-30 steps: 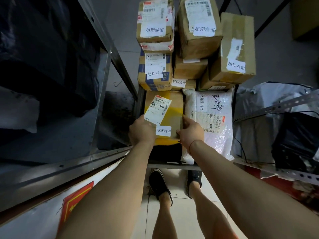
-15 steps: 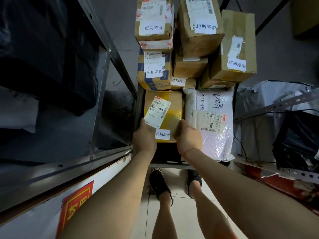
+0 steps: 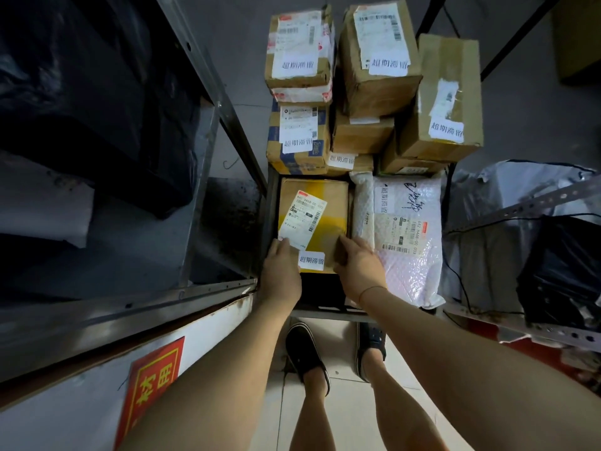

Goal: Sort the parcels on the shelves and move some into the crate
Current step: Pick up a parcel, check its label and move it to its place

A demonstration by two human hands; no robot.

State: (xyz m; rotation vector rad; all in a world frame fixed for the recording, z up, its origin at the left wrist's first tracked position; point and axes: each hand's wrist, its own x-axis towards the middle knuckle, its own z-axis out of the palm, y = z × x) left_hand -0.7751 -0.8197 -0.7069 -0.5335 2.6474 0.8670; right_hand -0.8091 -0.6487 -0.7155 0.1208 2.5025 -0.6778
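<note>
Parcels fill the black crate (image 3: 271, 203) in front of my feet, and more brown boxes (image 3: 379, 60) are piled up behind it. I have both hands on the brown box with yellow tape (image 3: 317, 203), which lies flat in the left side of the crate. My left hand (image 3: 281, 275) presses on its near left corner with the fingers laid flat. My right hand (image 3: 357, 265) lies on its near right corner, fingers bent a little over the top. I think this box is stiff and not very heavy, so I can take it by its two side edges. The tape may be a bit slippery. Just beside it, touching it, is a white bubble bag (image 3: 403, 229). That one looks soft and squashy, so I would hold it from under. The white label on my box reads "642 H468 00 033", and the bag's label shows the same number. Small white stickers on many parcels have Chinese words on them.
</note>
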